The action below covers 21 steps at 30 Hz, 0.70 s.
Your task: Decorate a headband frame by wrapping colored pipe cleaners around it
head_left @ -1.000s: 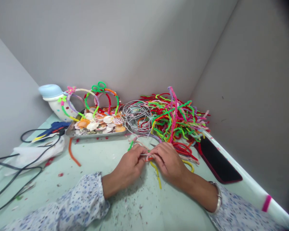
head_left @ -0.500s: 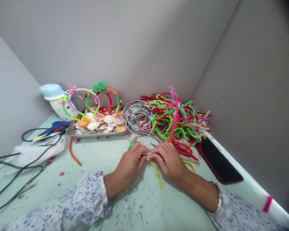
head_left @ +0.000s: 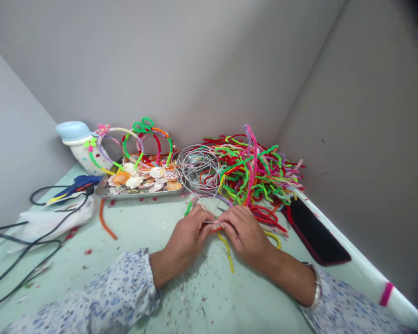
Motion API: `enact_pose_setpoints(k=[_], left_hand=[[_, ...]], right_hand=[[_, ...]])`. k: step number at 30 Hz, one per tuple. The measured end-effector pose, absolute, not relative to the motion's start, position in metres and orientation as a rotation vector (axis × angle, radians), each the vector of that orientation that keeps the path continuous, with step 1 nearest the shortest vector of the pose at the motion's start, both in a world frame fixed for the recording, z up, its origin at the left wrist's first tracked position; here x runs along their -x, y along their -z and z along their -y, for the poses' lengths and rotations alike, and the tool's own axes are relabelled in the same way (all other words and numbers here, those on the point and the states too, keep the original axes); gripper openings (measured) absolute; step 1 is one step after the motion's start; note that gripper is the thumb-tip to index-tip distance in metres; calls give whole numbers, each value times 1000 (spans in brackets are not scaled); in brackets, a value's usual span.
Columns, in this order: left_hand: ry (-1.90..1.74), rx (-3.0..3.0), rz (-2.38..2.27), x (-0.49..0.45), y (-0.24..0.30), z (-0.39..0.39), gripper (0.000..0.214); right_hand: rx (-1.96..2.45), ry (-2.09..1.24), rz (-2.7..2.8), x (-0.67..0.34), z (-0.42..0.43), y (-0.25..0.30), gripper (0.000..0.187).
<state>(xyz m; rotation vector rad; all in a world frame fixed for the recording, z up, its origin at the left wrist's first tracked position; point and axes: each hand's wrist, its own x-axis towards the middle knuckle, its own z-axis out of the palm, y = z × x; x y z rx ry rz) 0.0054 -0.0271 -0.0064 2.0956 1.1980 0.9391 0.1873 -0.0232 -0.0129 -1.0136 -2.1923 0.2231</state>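
Observation:
My left hand (head_left: 188,236) and my right hand (head_left: 245,234) meet at the middle of the pale green table (head_left: 142,232). Both pinch a thin grey wire band (head_left: 211,223) with a pink-orange pipe cleaner wound on it. A yellow pipe cleaner (head_left: 227,250) trails from under my right hand toward me. A green piece (head_left: 188,208) lies just beyond my left fingers. Directly behind the hands sits a coil of grey wire hoops (head_left: 198,169), and a big heap of coloured pipe cleaners (head_left: 254,171) is at the back right.
A metal tray (head_left: 139,192) of seashells with wrapped headbands (head_left: 146,139) stands at the back left, beside a white and blue jar (head_left: 78,144). A blue glue gun (head_left: 78,183), black cables (head_left: 24,241) and a white bag (head_left: 45,220) lie left. A dark phone (head_left: 316,234) lies right. Grey walls enclose the corner.
Almost nothing differs: the fingers shift slightly on the wire band, and the view shakes a little.

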Motion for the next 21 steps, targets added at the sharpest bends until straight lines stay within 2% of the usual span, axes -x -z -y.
enact_pose_setpoints(k=[21], left_hand=[[-1000, -1843, -1142, -7, 5, 28, 21]], right_hand=[[1008, -216, 2229, -186, 23, 13, 14]])
